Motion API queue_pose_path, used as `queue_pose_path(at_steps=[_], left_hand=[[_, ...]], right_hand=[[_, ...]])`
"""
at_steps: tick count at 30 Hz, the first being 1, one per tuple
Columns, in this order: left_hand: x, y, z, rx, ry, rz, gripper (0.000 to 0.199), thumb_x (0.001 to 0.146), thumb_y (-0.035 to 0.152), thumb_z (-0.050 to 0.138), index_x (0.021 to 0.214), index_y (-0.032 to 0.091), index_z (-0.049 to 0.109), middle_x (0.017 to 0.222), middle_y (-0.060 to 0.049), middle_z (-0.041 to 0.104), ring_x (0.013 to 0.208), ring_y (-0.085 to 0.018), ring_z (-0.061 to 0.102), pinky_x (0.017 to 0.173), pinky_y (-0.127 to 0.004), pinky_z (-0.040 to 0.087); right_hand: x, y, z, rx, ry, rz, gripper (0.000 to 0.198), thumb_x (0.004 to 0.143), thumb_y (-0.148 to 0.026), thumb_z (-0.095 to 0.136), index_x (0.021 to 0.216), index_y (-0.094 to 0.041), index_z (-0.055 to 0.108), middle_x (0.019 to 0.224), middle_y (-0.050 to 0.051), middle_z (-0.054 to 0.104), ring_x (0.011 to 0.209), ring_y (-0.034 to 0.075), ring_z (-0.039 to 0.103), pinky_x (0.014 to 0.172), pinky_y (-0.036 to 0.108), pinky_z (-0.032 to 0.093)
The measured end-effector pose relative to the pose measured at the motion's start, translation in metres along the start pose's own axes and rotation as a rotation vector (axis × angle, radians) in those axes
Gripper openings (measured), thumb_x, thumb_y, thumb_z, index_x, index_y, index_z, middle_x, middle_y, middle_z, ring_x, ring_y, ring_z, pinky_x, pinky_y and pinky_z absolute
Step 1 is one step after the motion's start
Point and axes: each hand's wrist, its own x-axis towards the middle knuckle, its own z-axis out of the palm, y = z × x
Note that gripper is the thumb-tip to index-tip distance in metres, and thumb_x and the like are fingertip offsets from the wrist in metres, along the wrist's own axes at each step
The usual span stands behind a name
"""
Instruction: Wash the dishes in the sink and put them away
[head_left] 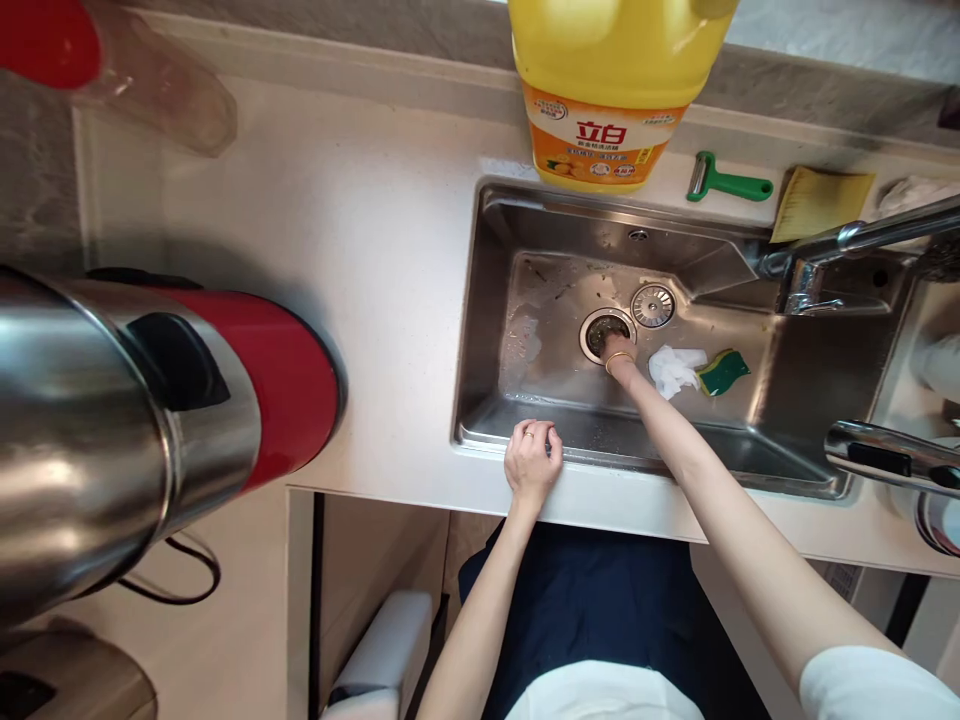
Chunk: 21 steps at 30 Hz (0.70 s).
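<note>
In the head view my right hand [619,347], with a gold bangle at the wrist, reaches down into the round sink drain [584,340]. Its fingers are bent together among dark matter in the opening, and their tips are hidden. Beside the hole lies a metal strainer lid [653,306]. My left hand [532,458], wearing a ring, rests on the front rim of the steel sink [480,400] with its fingers curled in and nothing visible in them. Just right of my right wrist are a crumpled white cloth [673,370] and a green-and-yellow sponge [724,372].
A large yellow detergent jug [607,100] stands behind the sink. A green peeler [729,186] and a yellow cloth [821,203] lie nearby. The faucet [814,270] is at right. A big steel-and-red appliance [187,400] occupies the left, with a red-capped clear container [165,95] behind.
</note>
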Motion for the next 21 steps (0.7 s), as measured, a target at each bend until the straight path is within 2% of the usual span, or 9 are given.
queue_pose_path(at_steps=[3, 5, 9, 12, 15, 17, 19, 21], left_hand=[[0.001, 0.000, 0.001, -0.005, -0.007, -0.006, 0.020, 0.092, 0.021, 0.051, 0.091, 0.022, 0.071, 0.088, -0.008, 0.075, 0.100, -0.026, 0.066, 0.081, -0.036, 0.050], [0.002, 0.000, 0.002, -0.005, -0.007, -0.006, 0.020, 0.092, 0.021, 0.051, 0.090, 0.022, 0.071, 0.088, -0.008, 0.075, 0.099, -0.027, 0.065, 0.080, -0.036, 0.050], [0.004, 0.000, 0.004, 0.002, 0.009, -0.010, 0.019, 0.090, 0.021, 0.051, 0.087, 0.022, 0.070, 0.087, -0.009, 0.074, 0.096, -0.026, 0.065, 0.078, -0.035, 0.050], [0.005, 0.001, 0.005, 0.011, 0.015, -0.010, 0.020, 0.090, 0.022, 0.051, 0.086, 0.022, 0.070, 0.086, -0.009, 0.075, 0.095, -0.026, 0.065, 0.077, -0.035, 0.049], [0.006, 0.001, 0.005, 0.014, 0.017, -0.017, 0.020, 0.090, 0.023, 0.051, 0.084, 0.022, 0.069, 0.085, -0.009, 0.074, 0.095, -0.027, 0.065, 0.077, -0.035, 0.049], [0.007, 0.002, 0.006, 0.012, 0.020, -0.022, 0.020, 0.090, 0.023, 0.051, 0.084, 0.022, 0.069, 0.085, -0.010, 0.074, 0.096, -0.027, 0.065, 0.077, -0.035, 0.049], [0.007, 0.002, 0.006, 0.014, 0.021, -0.026, 0.020, 0.090, 0.024, 0.050, 0.083, 0.022, 0.069, 0.086, -0.010, 0.074, 0.096, -0.027, 0.064, 0.077, -0.035, 0.049], [0.008, 0.002, 0.007, 0.030, 0.018, -0.038, 0.022, 0.091, 0.025, 0.049, 0.083, 0.022, 0.070, 0.086, -0.010, 0.074, 0.096, -0.026, 0.064, 0.076, -0.034, 0.049]], right_hand=[[-0.028, 0.008, -0.001, 0.078, 0.092, -0.030, 0.031, 0.098, -0.016, 0.048, 0.122, -0.016, 0.069, 0.126, 0.018, 0.068, 0.113, 0.024, 0.068, 0.093, 0.030, 0.052], [-0.045, 0.015, 0.000, 0.098, 0.085, -0.044, 0.029, 0.097, -0.015, 0.049, 0.115, -0.020, 0.071, 0.123, 0.013, 0.070, 0.112, 0.024, 0.067, 0.094, 0.030, 0.051], [-0.073, 0.032, 0.005, 0.117, 0.055, -0.037, 0.037, 0.094, -0.025, 0.055, 0.130, -0.025, 0.065, 0.135, 0.010, 0.064, 0.125, 0.027, 0.058, 0.104, 0.036, 0.046], [-0.085, 0.047, 0.009, 0.116, 0.065, 0.026, 0.049, 0.094, -0.029, 0.055, 0.143, -0.020, 0.055, 0.151, 0.016, 0.049, 0.136, 0.031, 0.048, 0.107, 0.040, 0.044], [-0.086, 0.067, 0.014, 0.131, 0.126, 0.128, 0.066, 0.092, -0.027, 0.055, 0.155, -0.018, 0.037, 0.165, 0.019, 0.025, 0.145, 0.033, 0.038, 0.109, 0.041, 0.042], [-0.081, 0.084, 0.017, 0.168, 0.152, 0.213, 0.077, 0.092, -0.026, 0.055, 0.161, -0.018, 0.022, 0.167, 0.021, 0.015, 0.144, 0.033, 0.040, 0.108, 0.040, 0.043], [-0.073, 0.102, 0.021, 0.223, 0.135, 0.247, 0.083, 0.092, -0.026, 0.055, 0.162, -0.014, 0.013, 0.164, 0.025, 0.021, 0.140, 0.032, 0.046, 0.107, 0.036, 0.043], [-0.064, 0.118, 0.026, 0.264, 0.101, 0.211, 0.082, 0.091, -0.025, 0.058, 0.161, -0.008, 0.017, 0.158, 0.027, 0.034, 0.139, 0.031, 0.048, 0.109, 0.032, 0.041]])
